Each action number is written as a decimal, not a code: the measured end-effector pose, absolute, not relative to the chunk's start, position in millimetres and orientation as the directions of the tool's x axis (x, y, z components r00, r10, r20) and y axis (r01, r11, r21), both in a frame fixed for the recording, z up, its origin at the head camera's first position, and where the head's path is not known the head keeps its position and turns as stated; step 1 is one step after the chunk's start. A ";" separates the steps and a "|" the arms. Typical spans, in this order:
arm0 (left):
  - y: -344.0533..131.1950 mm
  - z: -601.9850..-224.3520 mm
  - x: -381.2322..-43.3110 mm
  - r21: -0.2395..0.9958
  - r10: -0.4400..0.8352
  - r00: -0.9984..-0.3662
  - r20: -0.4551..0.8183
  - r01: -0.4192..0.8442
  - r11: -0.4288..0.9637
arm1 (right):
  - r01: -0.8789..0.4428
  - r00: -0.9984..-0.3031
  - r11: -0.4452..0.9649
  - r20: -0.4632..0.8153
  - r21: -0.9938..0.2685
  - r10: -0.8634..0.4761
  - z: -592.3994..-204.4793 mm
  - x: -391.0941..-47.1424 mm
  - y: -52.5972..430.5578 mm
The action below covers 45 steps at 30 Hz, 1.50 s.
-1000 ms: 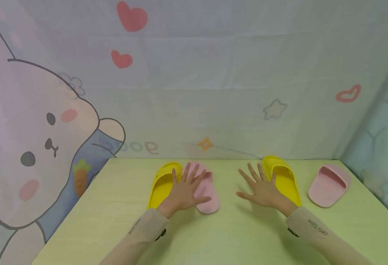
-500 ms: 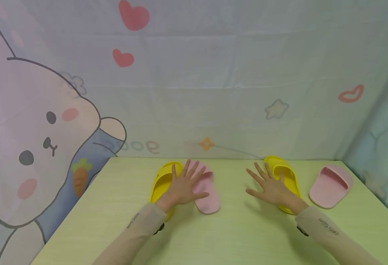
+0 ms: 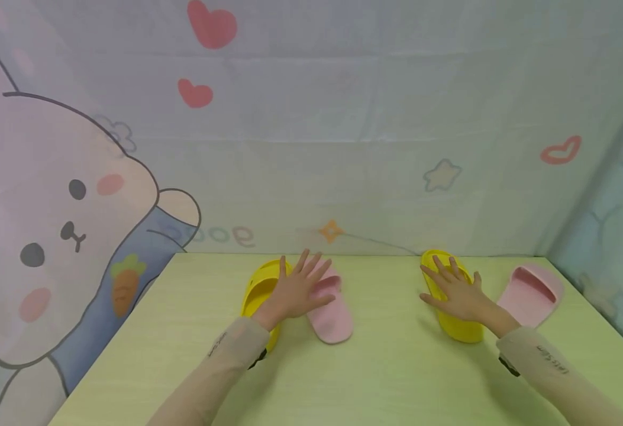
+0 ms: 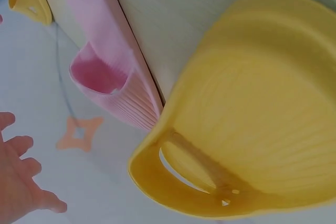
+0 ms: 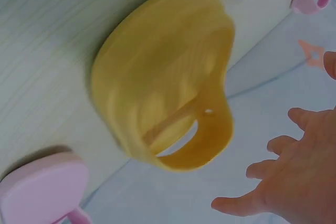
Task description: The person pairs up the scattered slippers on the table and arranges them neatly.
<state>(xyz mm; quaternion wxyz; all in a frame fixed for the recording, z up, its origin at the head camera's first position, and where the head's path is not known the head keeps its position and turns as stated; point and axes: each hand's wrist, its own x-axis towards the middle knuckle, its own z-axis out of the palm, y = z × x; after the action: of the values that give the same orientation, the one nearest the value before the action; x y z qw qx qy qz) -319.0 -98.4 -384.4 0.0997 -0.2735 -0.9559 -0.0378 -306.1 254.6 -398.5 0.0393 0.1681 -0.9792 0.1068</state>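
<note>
Yellow-wise, got left clog (image 3: 262, 277) half-hidden by left grip (image 3: 295, 294) and right clog (image 3: 460, 331) by right grip (image 3: 460, 297) toward the table's (image 3: 183, 331) back edge, both grips spread wide and empty, so could knock left pink slipper (image 3: 332, 319) askew by swooping in splay-fingered.

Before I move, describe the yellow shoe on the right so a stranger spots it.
In the head view, find the pale table, then its right half. There the spread right hand partly hides a shoe: yellow, unlike the pink slipper to its right.
</note>
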 end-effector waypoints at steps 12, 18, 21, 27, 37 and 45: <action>-91.6 -380.7 -329.7 0.042 0.549 -0.784 0.291 0.584 0.811 | -0.333 -0.938 0.926 0.166 -0.177 -0.305 -391.7 -315.4 296.2; -86.2 -383.2 -335.2 0.074 0.546 -0.787 0.286 0.587 0.806 | -0.302 -0.947 0.931 0.173 -0.206 -0.269 -391.0 -321.6 321.3; -84.5 -384.3 -337.3 0.077 0.551 -0.783 0.290 0.593 0.802 | -0.285 -0.950 0.939 0.185 -0.195 -0.250 -391.6 -323.8 332.0; -82.5 -387.7 -340.5 0.061 0.565 -0.772 0.291 0.604 0.794 | -0.255 -0.953 0.950 0.211 -0.179 -0.216 -392.8 -323.6 351.5; -82.2 -396.7 -346.2 0.028 0.577 -0.759 0.301 0.612 0.790 | -0.214 -0.955 0.958 0.249 -0.189 -0.164 -405.8 -332.9 387.4; -81.4 -404.4 -350.3 0.017 0.562 -0.760 0.325 0.599 0.800 | -0.104 -0.984 0.963 0.166 -0.247 -0.063 -415.9 -336.7 413.8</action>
<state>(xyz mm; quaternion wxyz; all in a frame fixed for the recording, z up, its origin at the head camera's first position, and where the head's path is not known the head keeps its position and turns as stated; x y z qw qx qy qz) -350.3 -81.4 -404.4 0.1539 -0.3102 -0.9362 -0.0600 -336.7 413.8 -415.9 0.0787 0.0424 -0.9877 0.1286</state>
